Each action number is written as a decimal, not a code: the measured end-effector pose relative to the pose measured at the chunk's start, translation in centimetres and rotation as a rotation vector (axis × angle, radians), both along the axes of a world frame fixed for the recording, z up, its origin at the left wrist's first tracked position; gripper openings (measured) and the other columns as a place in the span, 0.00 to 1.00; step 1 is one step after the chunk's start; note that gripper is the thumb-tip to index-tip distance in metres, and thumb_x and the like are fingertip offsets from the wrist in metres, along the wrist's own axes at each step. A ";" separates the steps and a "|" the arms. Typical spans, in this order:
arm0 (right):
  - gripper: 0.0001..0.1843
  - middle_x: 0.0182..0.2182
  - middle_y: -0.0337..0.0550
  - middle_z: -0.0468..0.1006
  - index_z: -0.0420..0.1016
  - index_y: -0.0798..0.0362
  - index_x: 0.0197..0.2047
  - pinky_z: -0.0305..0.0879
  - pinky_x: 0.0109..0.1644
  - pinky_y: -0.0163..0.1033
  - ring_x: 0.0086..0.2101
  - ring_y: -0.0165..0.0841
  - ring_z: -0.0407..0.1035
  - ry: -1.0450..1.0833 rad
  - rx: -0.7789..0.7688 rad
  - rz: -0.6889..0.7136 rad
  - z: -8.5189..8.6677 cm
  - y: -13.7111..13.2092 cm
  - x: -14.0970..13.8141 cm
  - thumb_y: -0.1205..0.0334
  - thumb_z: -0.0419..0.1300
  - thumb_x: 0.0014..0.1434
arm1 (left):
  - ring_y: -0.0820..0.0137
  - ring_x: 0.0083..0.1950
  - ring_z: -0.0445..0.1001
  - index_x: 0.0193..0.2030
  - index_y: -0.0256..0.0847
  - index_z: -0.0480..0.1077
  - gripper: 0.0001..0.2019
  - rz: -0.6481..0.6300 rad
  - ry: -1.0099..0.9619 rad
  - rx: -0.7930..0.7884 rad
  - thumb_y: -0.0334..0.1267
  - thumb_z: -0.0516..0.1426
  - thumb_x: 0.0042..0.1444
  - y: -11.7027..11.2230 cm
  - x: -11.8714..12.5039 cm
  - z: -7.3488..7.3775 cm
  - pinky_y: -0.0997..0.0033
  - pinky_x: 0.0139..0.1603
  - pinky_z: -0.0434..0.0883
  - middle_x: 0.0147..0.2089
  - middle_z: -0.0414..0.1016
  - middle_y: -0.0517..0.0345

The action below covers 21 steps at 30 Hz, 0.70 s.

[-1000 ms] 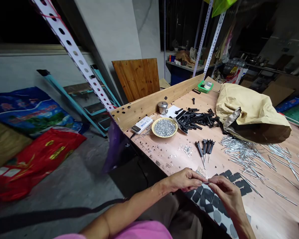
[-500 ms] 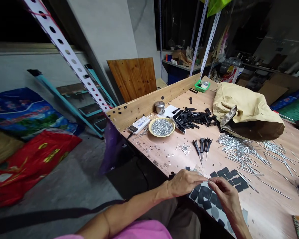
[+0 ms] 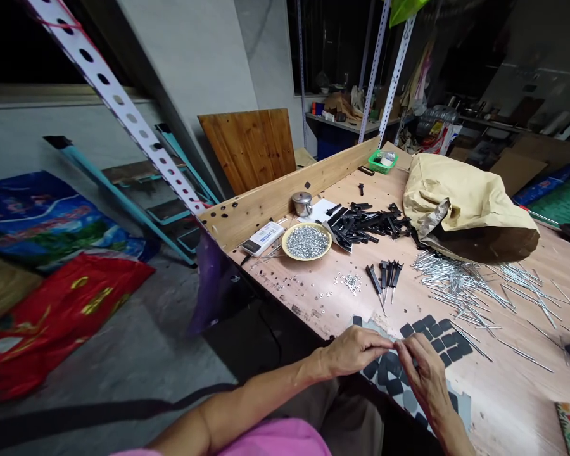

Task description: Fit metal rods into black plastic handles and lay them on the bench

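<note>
My left hand [image 3: 351, 352] and my right hand [image 3: 420, 373] meet over the near table edge, their fingertips pinching a tiny dark part [image 3: 398, 344] that is mostly hidden. Under them lies a grey sheet with black rubber pads [image 3: 389, 370]. Further out on the wooden worktop [image 3: 513, 392] are a cluster of black-tipped pins [image 3: 384, 278], scattered metal washers [image 3: 351, 283], a heap of black plastic parts [image 3: 365, 225] and many loose steel rods [image 3: 465, 294]. A yellow dish of small metal pieces [image 3: 306, 242] stands further back.
A tan paper sack [image 3: 465, 212] lies at the right of the table, and a steel cup [image 3: 302, 204] and white electronic device [image 3: 262, 239] stand near the raised wooden back board [image 3: 285, 202]. A purple plastic bag [image 3: 209, 285] hangs over the left edge, above a concrete floor.
The view has swung slightly, so the table sits further left in the frame. My right hand has moved closer to my left, and its fingers now cover more of the tiny part.
</note>
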State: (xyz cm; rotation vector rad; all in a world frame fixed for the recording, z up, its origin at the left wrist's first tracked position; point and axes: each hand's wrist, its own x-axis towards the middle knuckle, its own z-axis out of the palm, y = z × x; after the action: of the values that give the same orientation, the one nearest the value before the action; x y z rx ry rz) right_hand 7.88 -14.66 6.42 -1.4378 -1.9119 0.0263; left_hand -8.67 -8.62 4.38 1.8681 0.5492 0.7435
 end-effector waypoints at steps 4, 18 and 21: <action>0.14 0.22 0.38 0.70 0.69 0.50 0.27 0.63 0.29 0.31 0.23 0.27 0.66 0.141 -0.033 -0.015 -0.6 0.1 0.0 0.57 0.50 0.62 | 0.68 0.43 0.78 0.43 0.39 0.77 0.12 0.040 -0.030 -0.241 0.33 0.54 0.55 0.0 0.3 0.4 0.73 0.45 0.72 0.42 0.79 0.54; 0.19 0.27 0.43 0.77 0.82 0.50 0.31 0.68 0.33 0.36 0.27 0.32 0.70 0.906 -0.597 -0.103 -0.6 -0.1 1.2 0.43 0.66 0.43 | 0.72 0.36 0.75 0.36 0.37 0.71 0.05 0.119 0.067 -0.197 0.34 0.55 0.54 -0.2 0.5 1.1 0.77 0.38 0.68 0.34 0.77 0.57; 0.19 0.26 0.44 0.77 0.82 0.50 0.31 0.69 0.35 0.37 0.29 0.33 0.71 0.885 -0.626 -0.045 -0.3 -0.1 1.7 0.44 0.66 0.43 | 0.72 0.37 0.75 0.35 0.37 0.71 0.05 0.098 0.080 -0.186 0.33 0.55 0.54 0.0 0.3 1.4 0.77 0.39 0.68 0.34 0.77 0.57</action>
State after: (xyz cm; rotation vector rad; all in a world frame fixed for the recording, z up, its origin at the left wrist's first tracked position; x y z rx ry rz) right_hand 9.53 -14.76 6.10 -1.4760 -1.1517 1.1272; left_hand -8.32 -8.64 5.82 1.7132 0.7401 0.6601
